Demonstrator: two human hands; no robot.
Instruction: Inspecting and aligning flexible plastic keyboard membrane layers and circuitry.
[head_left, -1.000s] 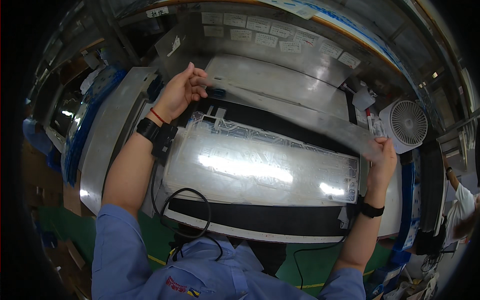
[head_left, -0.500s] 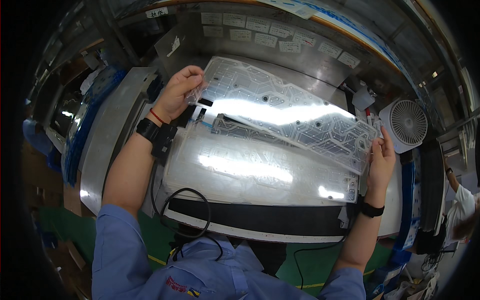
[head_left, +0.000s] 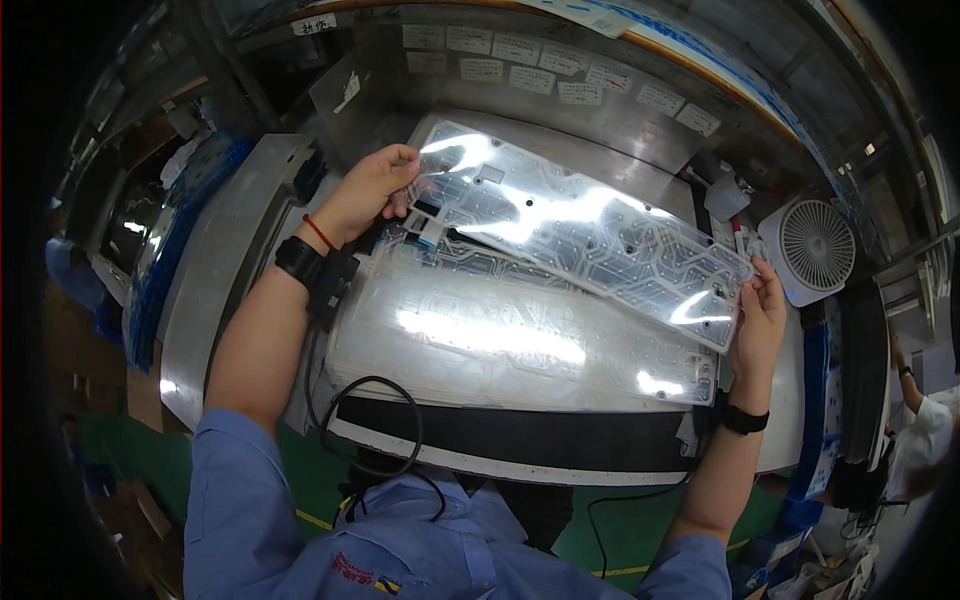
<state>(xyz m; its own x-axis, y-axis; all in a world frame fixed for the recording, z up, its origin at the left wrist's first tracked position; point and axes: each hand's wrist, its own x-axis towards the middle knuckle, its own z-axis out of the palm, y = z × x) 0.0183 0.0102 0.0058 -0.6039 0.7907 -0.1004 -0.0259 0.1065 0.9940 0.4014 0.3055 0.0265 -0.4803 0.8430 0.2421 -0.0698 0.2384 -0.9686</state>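
I hold a long, clear plastic circuit sheet (head_left: 580,225) printed with fine traces, lifted and tilted above the bench. My left hand (head_left: 372,190) grips its left end and my right hand (head_left: 758,318) grips its lower right corner. Below it lies a stack of similar clear sheets (head_left: 500,330) flat on a black mat (head_left: 520,440). A black band sits on each of my wrists.
A small white fan (head_left: 812,248) stands at the right. The metal back panel (head_left: 560,110) carries several paper labels. A grey tray (head_left: 215,270) lies to the left. A black cable (head_left: 365,425) loops near my chest. Another person (head_left: 920,440) stands at the far right.
I have lifted the top sheet off the stack. It rose from flat on the pile to held up and tilted, both hands rising with its ends.
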